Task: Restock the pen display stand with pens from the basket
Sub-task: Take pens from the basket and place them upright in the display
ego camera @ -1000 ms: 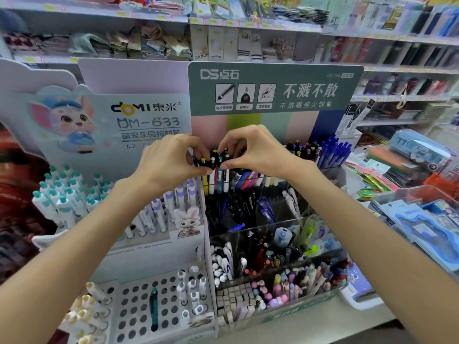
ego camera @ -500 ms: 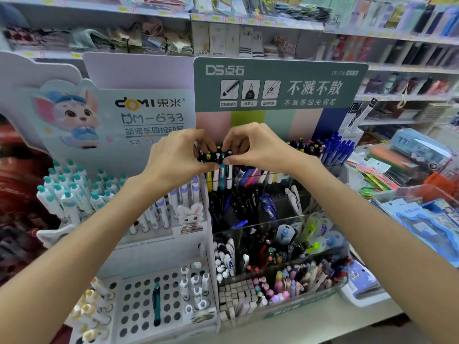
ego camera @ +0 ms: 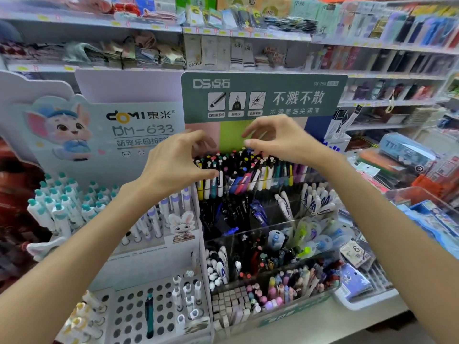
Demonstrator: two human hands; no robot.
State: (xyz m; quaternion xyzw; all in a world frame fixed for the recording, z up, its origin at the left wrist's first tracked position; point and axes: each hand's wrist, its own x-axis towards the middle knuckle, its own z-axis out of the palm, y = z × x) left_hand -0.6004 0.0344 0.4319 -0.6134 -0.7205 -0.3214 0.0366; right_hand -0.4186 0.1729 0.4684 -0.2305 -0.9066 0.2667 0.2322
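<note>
While both hands hover loose-fingered, left hand (ego camera: 173,167), right hand (ego camera: 278,140), pens (ego camera: 248,170) (multicoloured caps) packed upright.

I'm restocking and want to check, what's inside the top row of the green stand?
The top row holds upright pens with coloured caps. The left hand and right hand cover both ends, hiding any gaps.
</note>
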